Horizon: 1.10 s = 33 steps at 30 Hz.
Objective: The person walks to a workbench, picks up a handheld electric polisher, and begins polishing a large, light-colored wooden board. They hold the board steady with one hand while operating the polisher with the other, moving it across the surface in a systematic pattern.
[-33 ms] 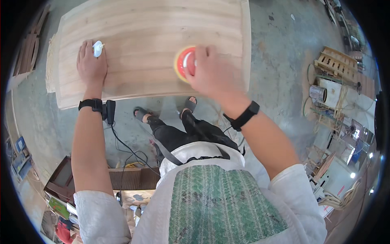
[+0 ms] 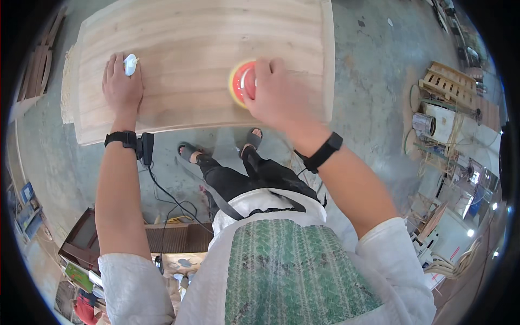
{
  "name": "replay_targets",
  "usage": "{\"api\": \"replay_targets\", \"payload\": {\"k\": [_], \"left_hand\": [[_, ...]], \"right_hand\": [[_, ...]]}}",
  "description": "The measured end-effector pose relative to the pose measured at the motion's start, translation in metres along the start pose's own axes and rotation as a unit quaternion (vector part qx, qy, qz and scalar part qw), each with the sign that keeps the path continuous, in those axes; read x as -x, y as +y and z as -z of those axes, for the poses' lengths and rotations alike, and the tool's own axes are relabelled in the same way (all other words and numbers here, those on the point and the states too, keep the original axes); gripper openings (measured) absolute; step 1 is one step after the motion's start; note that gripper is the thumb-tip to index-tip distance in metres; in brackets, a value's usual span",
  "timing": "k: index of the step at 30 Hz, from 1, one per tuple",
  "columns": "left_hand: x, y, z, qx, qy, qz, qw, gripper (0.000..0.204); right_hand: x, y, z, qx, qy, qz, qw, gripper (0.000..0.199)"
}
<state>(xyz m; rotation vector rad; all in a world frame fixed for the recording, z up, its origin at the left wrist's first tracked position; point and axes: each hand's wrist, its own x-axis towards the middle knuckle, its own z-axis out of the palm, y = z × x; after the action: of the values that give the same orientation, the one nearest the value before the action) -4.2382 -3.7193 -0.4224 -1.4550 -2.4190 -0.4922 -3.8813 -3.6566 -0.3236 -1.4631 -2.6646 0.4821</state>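
My left hand (image 2: 122, 89) rests on the left part of a pale wooden board (image 2: 184, 49). Its fingers curl round a small white bottle-like thing (image 2: 130, 64) with a pale tip, whose lower part the hand hides. Farther right, my right hand (image 2: 276, 92) grips a round red hand-sanding disc (image 2: 242, 84) with a yellow rim. The disc lies against the board's face, right of the middle. Motion smears this hand and the disc a little, and the palm covers the disc's right side.
Pale shavings (image 2: 68, 86) edge the board's left side. Below its near edge are my sandalled feet (image 2: 188, 150) on the concrete floor (image 2: 368, 108). A black cable (image 2: 162, 187) hangs from my left wrist strap. A wooden pallet (image 2: 449, 81) and clutter stand at the right.
My right hand has shifted slightly left across the board with the sanding disc. My left hand stays in place.
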Motion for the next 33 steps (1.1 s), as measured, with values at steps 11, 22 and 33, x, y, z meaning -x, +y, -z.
{"api": "replay_targets", "payload": {"k": [11, 22, 33], "left_hand": [[0.002, -0.003, 0.002, 0.001, 0.009, -0.002, 1.000, 0.049], [0.000, 0.002, 0.004, 0.012, 0.024, -0.017, 0.999, 0.042], [-0.014, -0.023, 0.045, 0.448, -0.235, 0.226, 0.833, 0.040]], "right_hand": [[0.044, 0.107, 0.019, 0.056, 0.071, -0.140, 0.986, 0.055], [0.016, -0.011, -0.005, 0.037, 0.007, -0.009, 0.999, 0.052], [-0.049, -0.182, -0.065, -0.056, 0.047, 0.090, 0.993, 0.039]]}}
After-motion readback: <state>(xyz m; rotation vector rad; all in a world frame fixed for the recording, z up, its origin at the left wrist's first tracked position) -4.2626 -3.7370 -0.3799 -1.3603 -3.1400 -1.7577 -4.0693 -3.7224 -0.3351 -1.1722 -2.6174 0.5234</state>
